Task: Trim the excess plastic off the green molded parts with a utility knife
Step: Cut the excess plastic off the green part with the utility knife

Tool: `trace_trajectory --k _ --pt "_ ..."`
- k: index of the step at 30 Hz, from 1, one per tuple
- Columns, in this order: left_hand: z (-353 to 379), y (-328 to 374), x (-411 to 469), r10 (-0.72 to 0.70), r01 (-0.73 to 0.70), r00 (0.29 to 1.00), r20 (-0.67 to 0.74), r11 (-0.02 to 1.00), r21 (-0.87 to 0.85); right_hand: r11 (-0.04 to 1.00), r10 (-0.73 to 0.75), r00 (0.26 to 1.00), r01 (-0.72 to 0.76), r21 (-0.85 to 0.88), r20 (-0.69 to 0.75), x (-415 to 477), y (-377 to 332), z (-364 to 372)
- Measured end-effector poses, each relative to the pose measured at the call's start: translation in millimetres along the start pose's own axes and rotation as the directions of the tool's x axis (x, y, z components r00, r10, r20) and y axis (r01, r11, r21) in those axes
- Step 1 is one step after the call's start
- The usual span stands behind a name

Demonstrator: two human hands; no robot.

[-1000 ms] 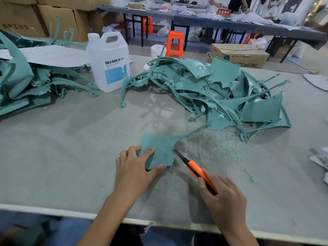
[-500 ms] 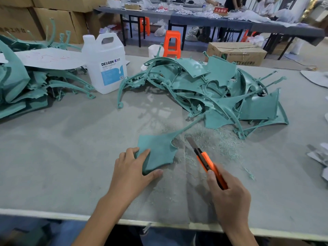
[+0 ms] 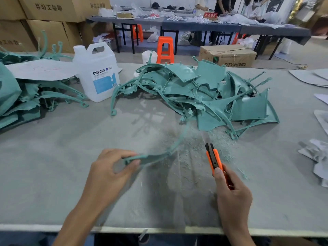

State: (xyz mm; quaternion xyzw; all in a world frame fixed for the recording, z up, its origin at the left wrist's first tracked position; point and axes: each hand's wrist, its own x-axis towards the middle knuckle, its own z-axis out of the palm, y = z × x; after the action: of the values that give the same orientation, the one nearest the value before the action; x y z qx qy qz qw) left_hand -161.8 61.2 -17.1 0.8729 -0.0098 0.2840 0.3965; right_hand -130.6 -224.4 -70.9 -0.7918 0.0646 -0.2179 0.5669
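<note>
Grey worktable (image 3: 53,174) filling the frame, cardboard boxes stacked upper left. Centre frame, the left hand (image 3: 110,173) pinches a green molded part (image 3: 150,157) between thumb and fingers, tilted up off the surface and blurred, its thin stem reaching up toward the heap. Just right of it, the right hand (image 3: 232,194) is wrapped around an orange utility knife (image 3: 213,159), blade end aimed up-frame, apart from the part. Pale shavings (image 3: 193,148) between them. Big pile of green parts (image 3: 204,93) upper centre, white jug (image 3: 96,73) to its left.
</note>
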Motion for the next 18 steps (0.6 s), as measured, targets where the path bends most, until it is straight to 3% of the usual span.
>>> trace_trajectory --k 3,6,11,18 --pt "-11.6 9.0 9.3 -0.094 0.095 0.995 0.016 0.977 -0.193 0.999 0.028 0.999 -0.029 0.033 0.027 0.7 2.7 -1.5" --pt "1.5 16.8 6.0 -0.106 0.121 0.992 0.074 0.961 -0.248 0.999 0.026 0.998 -0.029 0.037 0.064 -0.2 1.5 -1.8" --pt "53.0 5.9 -15.8 -0.149 0.263 0.913 0.379 0.926 -0.270 0.995 0.057 0.988 -0.068 0.075 0.145 -4.9 -2.7 -6.4" --pt "85.9 1.8 -3.9 -0.106 0.171 0.948 0.301 0.965 -0.200 0.999 0.050 0.967 -0.047 -0.016 0.250 -42.9 -13.9 -33.8"
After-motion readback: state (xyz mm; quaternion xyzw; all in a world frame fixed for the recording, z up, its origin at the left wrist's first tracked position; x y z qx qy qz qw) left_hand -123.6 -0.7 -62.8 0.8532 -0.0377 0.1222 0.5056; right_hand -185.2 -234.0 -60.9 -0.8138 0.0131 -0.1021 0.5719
